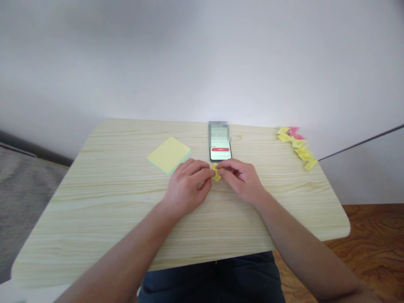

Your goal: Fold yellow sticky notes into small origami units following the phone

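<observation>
The left hand [187, 187] and right hand [245, 180] pinch the yellow folded paper [216, 174] between them, its long axis seemingly toward the worktop's [110, 189] far edge.

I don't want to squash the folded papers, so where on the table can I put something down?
Bare patches of the table: left of the paper stack; between the phone and the row of folded papers at right. It's crowded in the middle: the left hand and right hand hold a yellow folded piece just below the phone, near the stack.
</observation>
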Action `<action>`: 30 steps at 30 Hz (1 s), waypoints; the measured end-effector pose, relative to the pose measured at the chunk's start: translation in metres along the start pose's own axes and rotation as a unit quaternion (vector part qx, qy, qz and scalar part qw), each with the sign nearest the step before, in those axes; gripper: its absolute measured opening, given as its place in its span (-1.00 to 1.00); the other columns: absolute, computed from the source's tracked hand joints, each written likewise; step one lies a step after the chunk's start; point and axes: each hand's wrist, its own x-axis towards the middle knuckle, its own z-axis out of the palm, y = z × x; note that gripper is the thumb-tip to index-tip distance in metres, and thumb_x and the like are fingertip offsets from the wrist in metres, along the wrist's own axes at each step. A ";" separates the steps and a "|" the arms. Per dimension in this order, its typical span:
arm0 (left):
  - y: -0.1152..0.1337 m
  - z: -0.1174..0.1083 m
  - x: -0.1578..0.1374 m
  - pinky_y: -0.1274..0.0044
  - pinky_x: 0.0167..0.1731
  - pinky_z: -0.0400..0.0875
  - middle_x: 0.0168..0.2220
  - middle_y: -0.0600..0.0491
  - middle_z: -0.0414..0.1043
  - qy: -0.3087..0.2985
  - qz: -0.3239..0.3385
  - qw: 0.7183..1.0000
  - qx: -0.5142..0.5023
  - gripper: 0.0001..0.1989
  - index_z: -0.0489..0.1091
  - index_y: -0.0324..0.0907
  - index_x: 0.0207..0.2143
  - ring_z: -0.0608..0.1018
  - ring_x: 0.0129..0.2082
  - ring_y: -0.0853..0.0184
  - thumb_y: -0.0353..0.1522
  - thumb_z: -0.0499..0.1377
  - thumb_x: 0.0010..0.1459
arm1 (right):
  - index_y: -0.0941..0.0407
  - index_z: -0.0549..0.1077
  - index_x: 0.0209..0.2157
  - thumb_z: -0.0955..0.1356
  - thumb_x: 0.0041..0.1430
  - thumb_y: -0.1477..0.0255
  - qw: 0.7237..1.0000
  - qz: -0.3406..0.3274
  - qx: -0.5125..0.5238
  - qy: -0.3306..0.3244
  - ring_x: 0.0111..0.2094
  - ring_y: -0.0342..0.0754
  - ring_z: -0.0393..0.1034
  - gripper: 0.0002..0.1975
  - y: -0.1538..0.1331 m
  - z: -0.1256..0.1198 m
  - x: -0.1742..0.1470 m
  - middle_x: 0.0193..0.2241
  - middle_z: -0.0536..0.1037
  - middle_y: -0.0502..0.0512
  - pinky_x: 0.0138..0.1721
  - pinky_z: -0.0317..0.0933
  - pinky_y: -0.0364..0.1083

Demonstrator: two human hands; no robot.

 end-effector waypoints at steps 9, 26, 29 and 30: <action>0.016 -0.006 0.001 0.32 0.02 0.43 0.02 -0.06 0.46 -0.019 -0.024 0.997 -0.064 -0.80 0.45 -0.07 -0.08 0.51 0.00 0.18 -0.44 0.17 0.26 | 0.05 0.52 -0.23 0.40 0.28 0.32 0.992 0.030 0.124 0.025 -0.35 -0.10 0.43 -0.89 0.000 0.005 0.002 -0.35 0.56 0.00 -0.31 0.30 -0.10; 0.007 0.004 0.003 0.42 -0.15 0.47 -0.16 0.01 0.48 0.022 -0.217 0.911 -0.350 -0.80 0.32 -0.10 -0.07 0.56 -0.18 0.30 -0.35 0.20 0.27 | 0.04 0.33 -0.28 0.48 0.18 0.33 0.978 0.030 0.206 0.009 -0.33 -0.11 0.38 -0.75 0.001 0.013 -0.001 -0.34 0.49 -0.02 -0.25 0.31 -0.08; 0.006 0.002 0.004 0.44 -0.19 0.45 -0.19 0.02 0.48 0.020 -0.216 0.917 -0.335 -0.90 0.39 -0.11 -0.15 0.53 -0.21 0.30 -0.34 0.19 0.29 | 0.05 0.35 -0.29 0.46 0.21 0.32 0.978 0.029 0.207 0.002 -0.34 -0.12 0.36 -0.79 -0.001 0.010 -0.001 -0.36 0.47 -0.03 -0.26 0.28 -0.09; 0.006 0.002 0.004 0.44 -0.20 0.45 -0.21 0.02 0.49 0.023 -0.215 0.919 -0.330 -0.92 0.40 -0.11 -0.17 0.53 -0.22 0.30 -0.35 0.19 0.29 | 0.05 0.36 -0.29 0.44 0.23 0.31 0.978 0.030 0.208 0.002 -0.35 -0.12 0.36 -0.81 -0.002 0.010 -0.002 -0.37 0.47 -0.03 -0.27 0.28 -0.09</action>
